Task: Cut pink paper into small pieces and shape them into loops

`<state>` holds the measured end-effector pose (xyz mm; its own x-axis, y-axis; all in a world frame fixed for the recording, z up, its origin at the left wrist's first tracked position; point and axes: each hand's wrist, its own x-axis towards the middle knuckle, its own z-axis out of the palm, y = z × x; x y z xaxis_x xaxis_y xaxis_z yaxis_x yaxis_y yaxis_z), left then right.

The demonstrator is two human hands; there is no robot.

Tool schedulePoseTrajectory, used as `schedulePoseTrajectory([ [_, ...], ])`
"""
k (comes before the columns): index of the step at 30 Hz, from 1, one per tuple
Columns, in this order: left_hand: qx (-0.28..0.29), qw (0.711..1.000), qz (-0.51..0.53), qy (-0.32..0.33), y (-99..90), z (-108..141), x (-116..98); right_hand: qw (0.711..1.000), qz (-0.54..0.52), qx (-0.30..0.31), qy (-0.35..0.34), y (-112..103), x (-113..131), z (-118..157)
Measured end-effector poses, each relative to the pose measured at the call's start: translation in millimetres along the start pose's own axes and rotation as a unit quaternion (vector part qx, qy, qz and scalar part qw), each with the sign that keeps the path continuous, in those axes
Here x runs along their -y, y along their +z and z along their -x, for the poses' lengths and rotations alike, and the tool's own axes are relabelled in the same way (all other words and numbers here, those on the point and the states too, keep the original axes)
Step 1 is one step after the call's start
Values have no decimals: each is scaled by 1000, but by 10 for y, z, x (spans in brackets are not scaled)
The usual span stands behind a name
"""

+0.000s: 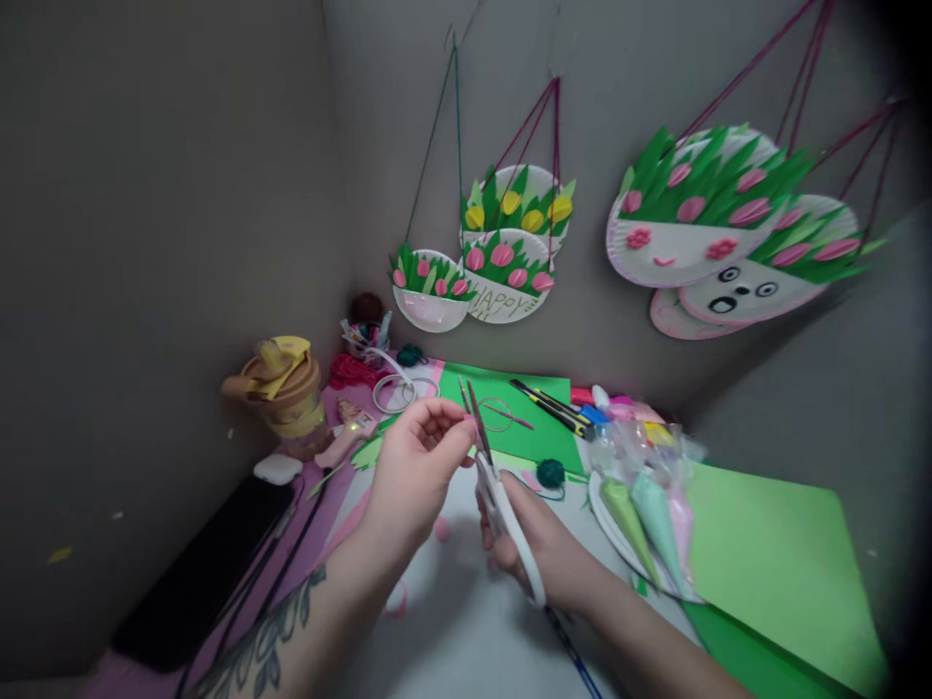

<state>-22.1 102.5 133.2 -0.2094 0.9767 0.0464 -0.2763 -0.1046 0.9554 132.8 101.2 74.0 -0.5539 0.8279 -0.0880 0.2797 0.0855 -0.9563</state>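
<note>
Left hand [422, 456]: thumb and fingertips pinched on a small pink bit [471, 423], too small to identify
Right hand [528, 529]: gripping white-handled scissors [496, 490], blades parted beside left fingertips, over desk middle
Desk [451, 641]: white centre, purple along left edge
Far edge: green sheet [549, 445], black-yellow cutters [560, 413] on it
Left edge: black slab [204, 573]; lidded cup [295, 417] toward far-left corner
Right edge: light green sheet [772, 563], filled bags [659, 524]
Wall [618, 58]: grey, paper-plate flower baskets [699, 257] hanging

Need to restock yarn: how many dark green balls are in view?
2. The nearer ball lies just beyond the right hand; the farther ball sits at the back, near the red yarn. Others may be hidden.
</note>
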Motion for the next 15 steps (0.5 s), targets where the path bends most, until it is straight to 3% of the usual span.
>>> schedulePoseTrajectory([
  [15, 5, 1000, -11, 12, -14, -34, 8, 999, -50, 14, 1, -9, -25, -7],
])
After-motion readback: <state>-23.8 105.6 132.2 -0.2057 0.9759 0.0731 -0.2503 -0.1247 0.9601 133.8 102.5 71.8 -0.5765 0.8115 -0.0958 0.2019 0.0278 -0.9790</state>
